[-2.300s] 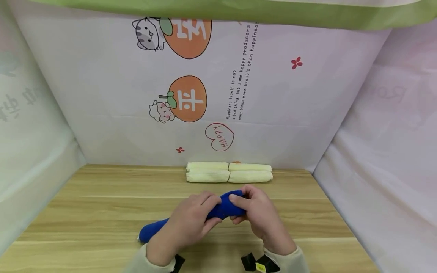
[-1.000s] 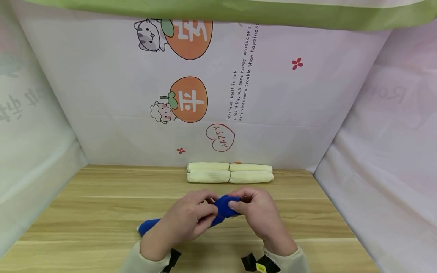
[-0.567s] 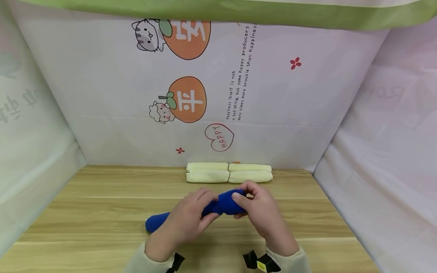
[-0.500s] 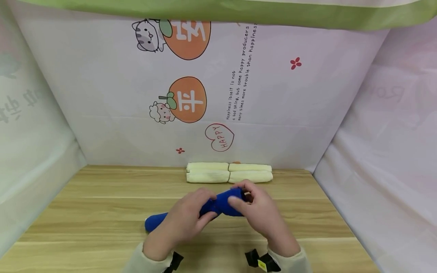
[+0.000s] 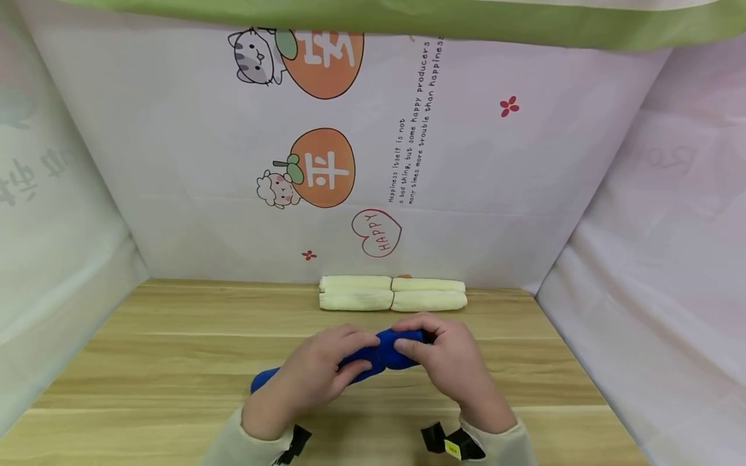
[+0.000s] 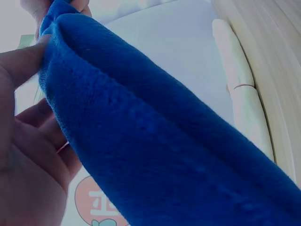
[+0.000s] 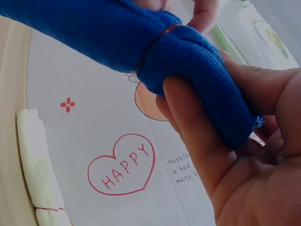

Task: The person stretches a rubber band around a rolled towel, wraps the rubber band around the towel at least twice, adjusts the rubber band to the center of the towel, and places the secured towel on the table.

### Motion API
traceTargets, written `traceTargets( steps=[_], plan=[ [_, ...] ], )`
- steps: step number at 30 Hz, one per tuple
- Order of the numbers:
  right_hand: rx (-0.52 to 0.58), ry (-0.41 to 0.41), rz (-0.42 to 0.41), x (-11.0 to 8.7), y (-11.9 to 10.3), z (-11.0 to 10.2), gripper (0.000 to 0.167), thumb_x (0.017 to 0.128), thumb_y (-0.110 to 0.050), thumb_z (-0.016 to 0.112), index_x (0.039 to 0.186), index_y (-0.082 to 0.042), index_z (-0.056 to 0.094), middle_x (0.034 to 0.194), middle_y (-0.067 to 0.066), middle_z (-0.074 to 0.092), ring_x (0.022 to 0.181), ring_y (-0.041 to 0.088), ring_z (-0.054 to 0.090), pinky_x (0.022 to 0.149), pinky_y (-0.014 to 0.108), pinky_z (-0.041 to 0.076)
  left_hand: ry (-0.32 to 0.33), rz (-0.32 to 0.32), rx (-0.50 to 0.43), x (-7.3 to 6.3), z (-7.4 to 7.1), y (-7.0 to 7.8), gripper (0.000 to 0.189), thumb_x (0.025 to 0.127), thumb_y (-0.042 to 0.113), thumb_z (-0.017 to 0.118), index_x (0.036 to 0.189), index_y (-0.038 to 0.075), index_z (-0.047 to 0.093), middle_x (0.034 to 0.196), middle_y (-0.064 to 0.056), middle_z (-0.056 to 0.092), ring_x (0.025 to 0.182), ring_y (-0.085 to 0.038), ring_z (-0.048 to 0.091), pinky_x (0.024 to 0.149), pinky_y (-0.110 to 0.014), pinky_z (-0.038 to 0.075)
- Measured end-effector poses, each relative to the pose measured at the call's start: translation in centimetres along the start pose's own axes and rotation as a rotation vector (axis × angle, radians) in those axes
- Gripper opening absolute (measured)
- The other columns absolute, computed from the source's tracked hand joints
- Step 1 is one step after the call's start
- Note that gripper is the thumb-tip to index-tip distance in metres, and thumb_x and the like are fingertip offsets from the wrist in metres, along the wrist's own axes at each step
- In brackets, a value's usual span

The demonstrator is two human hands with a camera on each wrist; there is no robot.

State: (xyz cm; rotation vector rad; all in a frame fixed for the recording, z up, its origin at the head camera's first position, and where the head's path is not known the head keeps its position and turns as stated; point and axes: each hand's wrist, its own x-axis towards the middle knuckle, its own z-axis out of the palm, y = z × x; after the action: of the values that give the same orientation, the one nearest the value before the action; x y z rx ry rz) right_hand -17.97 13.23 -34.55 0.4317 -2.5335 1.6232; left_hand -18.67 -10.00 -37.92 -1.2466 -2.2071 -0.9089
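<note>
A rolled blue towel (image 5: 399, 355) slants across my front, its left part passing behind my left forearm in the head view. My left hand (image 5: 317, 364) grips it near the middle, thumb below and fingers over the top. Around its right end my right hand (image 5: 453, 356) curls, thumb on the near side. In the right wrist view a thin reddish-brown band (image 7: 164, 35) cinches the blue cloth between the two hands, with the cloth bulging beyond it. The left wrist view shows the towel's long body (image 6: 141, 127) with a lengthwise fold.
Two pale yellow rolled towels (image 5: 428, 301), tied round the middle with a thin band, lie at the back of the wooden table (image 5: 192, 336). White printed cloth (image 5: 454, 162) walls the table in at the back and both sides.
Left fingertips, raised near the cinched spot a second ago, now lie over the towel. The right hand loosened at its end half a second ago and now holds it again, slightly lower.
</note>
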Motion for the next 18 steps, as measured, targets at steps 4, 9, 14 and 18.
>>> traceTargets(
  steps=[4, 9, 14, 18],
  plan=[
    [0.016, -0.027, 0.019, -0.05, -0.23, -0.1, 0.011, 0.085, -0.013, 0.079, 0.095, -0.017, 0.078, 0.099, 0.0, 0.072, 0.087, 0.021, 0.067, 0.07, 0.034, 0.056, 0.093, 0.045, 0.013, 0.25, -0.21, 0.35, 0.02, 0.091, 0.006, 0.072, 0.11, 0.012, 0.074, 0.111, 0.001, 0.067, 0.097, -0.013, 0.064, 0.082, -0.028, 0.053],
    [0.063, -0.041, 0.069, -0.12, -0.48, 0.17, 0.01, 0.086, -0.014, 0.079, 0.096, -0.015, 0.078, 0.1, 0.003, 0.071, 0.089, 0.023, 0.066, 0.072, 0.035, 0.056, 0.12, 0.093, 0.085, 0.48, -0.1, 0.48, 0.016, 0.084, 0.004, 0.08, 0.098, 0.011, 0.077, 0.102, 0.001, 0.069, 0.089, -0.012, 0.065, 0.078, -0.026, 0.052],
    [0.122, -0.009, 0.135, 0.02, -0.52, 0.27, 0.011, 0.086, -0.011, 0.078, 0.097, -0.012, 0.079, 0.1, 0.007, 0.071, 0.089, 0.025, 0.065, 0.073, 0.035, 0.056, 0.063, 0.171, 0.13, 0.42, -0.28, 0.05, 0.013, 0.085, 0.006, 0.079, 0.094, 0.014, 0.074, 0.104, -0.002, 0.066, 0.087, -0.013, 0.063, 0.076, -0.03, 0.053],
    [0.127, 0.08, 0.198, 0.23, -0.59, 0.16, 0.012, 0.085, -0.01, 0.079, 0.097, -0.012, 0.079, 0.098, 0.009, 0.069, 0.086, 0.024, 0.064, 0.073, 0.036, 0.054, -0.018, 0.155, 0.066, 0.13, -0.83, -0.46, 0.015, 0.087, 0.002, 0.074, 0.09, 0.017, 0.07, 0.11, -0.004, 0.061, 0.093, -0.016, 0.061, 0.078, -0.035, 0.053]
  ],
)
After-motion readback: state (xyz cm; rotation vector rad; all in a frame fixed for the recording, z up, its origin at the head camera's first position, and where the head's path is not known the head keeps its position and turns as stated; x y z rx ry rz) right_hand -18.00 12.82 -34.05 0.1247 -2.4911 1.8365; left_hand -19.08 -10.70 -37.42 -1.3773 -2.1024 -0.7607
